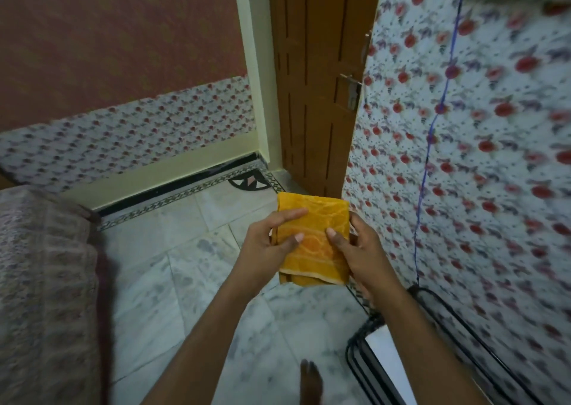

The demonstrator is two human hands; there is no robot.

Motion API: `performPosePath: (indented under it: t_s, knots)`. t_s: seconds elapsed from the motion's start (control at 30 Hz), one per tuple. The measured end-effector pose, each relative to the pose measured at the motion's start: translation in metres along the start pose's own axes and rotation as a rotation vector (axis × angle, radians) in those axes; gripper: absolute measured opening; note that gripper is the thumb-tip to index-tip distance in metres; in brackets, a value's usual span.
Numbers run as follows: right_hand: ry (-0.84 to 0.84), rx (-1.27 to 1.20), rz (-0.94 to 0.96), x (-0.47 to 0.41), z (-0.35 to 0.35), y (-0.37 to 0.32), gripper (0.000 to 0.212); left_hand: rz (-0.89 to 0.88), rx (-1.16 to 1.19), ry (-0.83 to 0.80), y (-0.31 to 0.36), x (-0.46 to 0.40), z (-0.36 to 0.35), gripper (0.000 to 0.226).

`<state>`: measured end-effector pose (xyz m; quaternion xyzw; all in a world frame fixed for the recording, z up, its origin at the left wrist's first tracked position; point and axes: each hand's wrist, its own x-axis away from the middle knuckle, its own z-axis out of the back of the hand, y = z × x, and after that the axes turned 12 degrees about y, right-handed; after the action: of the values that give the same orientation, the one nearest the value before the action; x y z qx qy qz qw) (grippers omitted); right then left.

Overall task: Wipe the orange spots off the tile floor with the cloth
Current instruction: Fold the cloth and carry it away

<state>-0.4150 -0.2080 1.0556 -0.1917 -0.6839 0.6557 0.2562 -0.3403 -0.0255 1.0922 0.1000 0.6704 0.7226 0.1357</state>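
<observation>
Both hands, the left hand (268, 244) and right hand (358, 250), grip the folded cloth (312, 244) well above the tile floor (191, 281); no orange spots show below.

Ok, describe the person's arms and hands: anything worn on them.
Both forearms are bare as far as the frame shows: no sleeves in view. The left hand and right hand wear no gloves, and no rings, watch or bracelets show. The fingernails are short and unpainted. The image is slightly blurred, so fine marks cannot be ruled out.
</observation>
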Motion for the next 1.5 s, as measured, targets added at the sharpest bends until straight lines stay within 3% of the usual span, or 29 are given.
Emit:
performPosePath:
  t_s: [0.13, 0.27, 0.37, 0.5, 0.6, 0.73, 0.87, 1.1, 1.5]
  knots:
    - [-0.029, 0.102, 0.068, 0.047, 0.024, 0.011, 0.053, -0.002, 0.046, -0.037, -0.008, 0.048, -0.003, 0.044]
    - [-0.119, 0.045, -0.016, 0.089, 0.055, 0.017, 0.047, -0.011, 0.054, -0.084, -0.019, 0.100, -0.013, 0.049]
    - [-0.214, 0.023, -0.082, 0.108, 0.077, 0.019, 0.050, -0.006, 0.068, -0.060, -0.027, 0.127, -0.022, 0.049]
    - [-0.260, 0.124, -0.069, 0.115, 0.101, 0.023, 0.070, 0.011, 0.052, -0.018, -0.040, 0.151, -0.043, 0.052]
    - [-0.233, 0.213, -0.006, 0.109, 0.120, 0.029, 0.064, 0.027, 0.076, 0.002, -0.046, 0.161, -0.066, 0.055]
    - [-0.219, 0.228, 0.026, 0.096, 0.147, 0.042, 0.047, 0.076, 0.124, 0.146, -0.065, 0.168, -0.109, 0.060]
    - [-0.221, 0.289, 0.080, 0.065, 0.183, 0.075, 0.047, 0.055, 0.073, 0.278, -0.101, 0.161, -0.166, 0.060]
    - [-0.314, 0.335, 0.001, -0.014, 0.250, 0.170, 0.046, 0.112, 0.043, 0.368, -0.202, 0.138, -0.264, 0.060]
    - [-0.211, 0.389, -0.079, -0.115, 0.303, 0.433, 0.048, 0.200, -0.015, 0.341, -0.451, 0.094, -0.355, 0.058]
